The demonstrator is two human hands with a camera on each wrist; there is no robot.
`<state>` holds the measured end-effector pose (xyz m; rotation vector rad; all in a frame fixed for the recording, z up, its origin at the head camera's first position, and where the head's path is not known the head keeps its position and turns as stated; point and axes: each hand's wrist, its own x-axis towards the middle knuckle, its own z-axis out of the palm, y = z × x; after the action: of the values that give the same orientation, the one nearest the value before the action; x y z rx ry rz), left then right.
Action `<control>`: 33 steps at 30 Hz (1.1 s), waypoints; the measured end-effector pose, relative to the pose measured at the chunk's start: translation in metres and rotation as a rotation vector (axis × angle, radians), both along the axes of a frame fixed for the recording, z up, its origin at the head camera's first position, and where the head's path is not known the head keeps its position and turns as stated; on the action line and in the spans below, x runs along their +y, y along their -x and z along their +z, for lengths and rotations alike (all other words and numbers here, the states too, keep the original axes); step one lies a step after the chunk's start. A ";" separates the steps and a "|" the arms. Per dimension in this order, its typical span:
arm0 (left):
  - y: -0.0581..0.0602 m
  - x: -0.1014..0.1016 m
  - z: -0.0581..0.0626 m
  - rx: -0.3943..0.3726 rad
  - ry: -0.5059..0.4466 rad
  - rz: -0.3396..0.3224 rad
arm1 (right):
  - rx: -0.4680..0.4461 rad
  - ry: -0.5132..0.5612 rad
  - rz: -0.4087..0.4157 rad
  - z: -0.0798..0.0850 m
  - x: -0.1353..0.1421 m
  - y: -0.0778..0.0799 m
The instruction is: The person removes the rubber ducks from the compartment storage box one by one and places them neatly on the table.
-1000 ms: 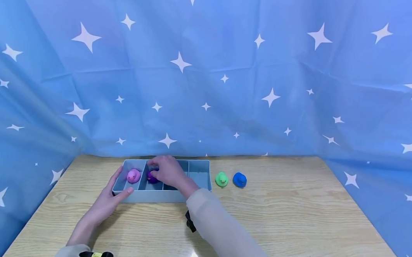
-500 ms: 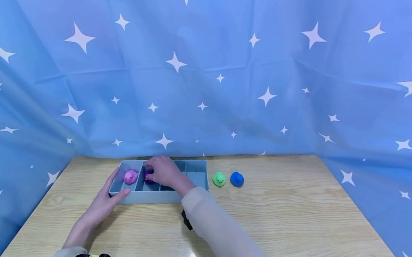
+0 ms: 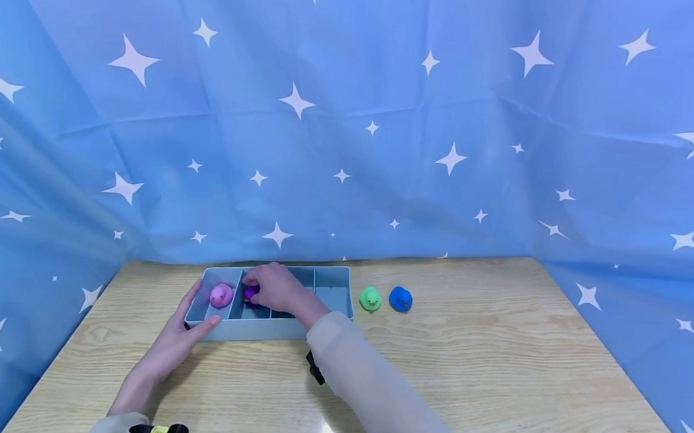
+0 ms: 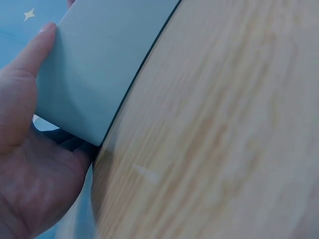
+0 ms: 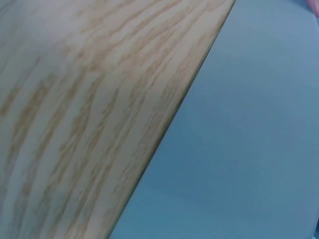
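A blue-grey divided tray (image 3: 252, 331) lies on the table, its compartments in a row. My left hand (image 3: 171, 346) grips its left end, thumb on the front wall and fingers along the left side; the left wrist view has this hand (image 4: 37, 174) around the tray's corner. A pink rubber duck (image 3: 222, 295) sits in the leftmost compartment. Reaching into the second compartment, my right hand (image 3: 281, 287) pinches a purple rubber duck (image 3: 250, 294), partly hidden by the fingers. In the right wrist view only the tray's front wall (image 5: 229, 134) and the table show large.
Right of the tray stand a green rubber duck (image 3: 371, 299) and a blue rubber duck (image 3: 401, 299), side by side on the wooden table (image 3: 492, 368). A blue star-patterned cloth (image 3: 351, 132) hangs behind the table and along its sides.
The head view has shifted slightly. My right hand stays in the second compartment at the purple duck, with small finger movements; my left hand keeps its hold on the tray.
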<state>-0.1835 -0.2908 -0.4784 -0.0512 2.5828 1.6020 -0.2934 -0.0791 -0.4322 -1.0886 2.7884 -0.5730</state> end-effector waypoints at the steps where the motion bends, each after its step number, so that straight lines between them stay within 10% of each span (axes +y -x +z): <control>1: 0.000 0.000 0.000 0.000 -0.001 0.001 | -0.006 -0.003 0.003 0.000 0.000 0.000; 33: 0.001 0.002 0.000 -0.036 0.014 0.036 | -0.133 0.140 0.109 0.014 0.010 -0.012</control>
<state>-0.1845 -0.2887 -0.4785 -0.1276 2.5810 1.5797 -0.2819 -0.0695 -0.4183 -1.1728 2.5908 -0.8062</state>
